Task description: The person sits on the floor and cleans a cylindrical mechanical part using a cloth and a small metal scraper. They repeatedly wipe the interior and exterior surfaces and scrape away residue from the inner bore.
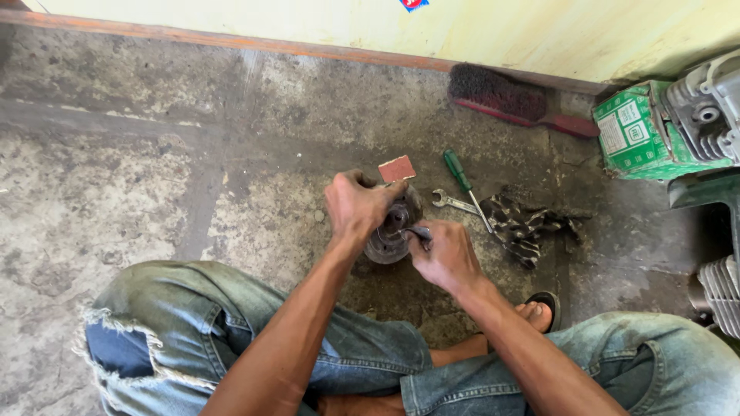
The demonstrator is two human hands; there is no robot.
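Round dark metal engine part (388, 240) on concrete floor (154, 177) | left hand (356, 205) clasps its far rim | right hand (445, 256) pinches small metal tool (418, 232) at its near-right edge.

Left hand (356, 204) grips round part (388, 240); right hand (445, 254) scrapes.

Stained concrete floor (116, 177) meets pale yellow wall (539, 31).
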